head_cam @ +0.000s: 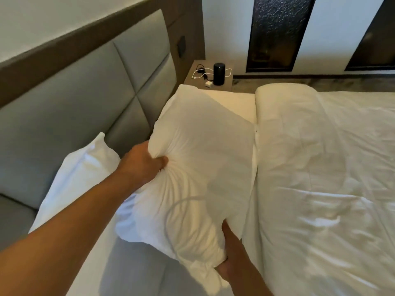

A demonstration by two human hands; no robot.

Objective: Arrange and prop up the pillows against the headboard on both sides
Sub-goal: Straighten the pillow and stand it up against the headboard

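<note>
A large white pillow (pixel 203 159) is held above the bed, its far corner pointing toward the nightstand. My left hand (pixel 143 165) pinches a bunch of its cover on the side nearest the grey padded headboard (pixel 70 99). My right hand (pixel 229 253) grips the pillow's near lower edge from below; part of the hand is hidden by fabric. A second white pillow (pixel 79 167) leans against the headboard at the left, under my left forearm.
A white duvet (pixel 320 178) covers the bed on the right, its folded top edge near the pillow. A wooden nightstand (pixel 224 87) past the bed holds a black cylinder (pixel 218 73), cables and a small white charger (pixel 208 84). The wall has dark glass panels (pixel 277 33).
</note>
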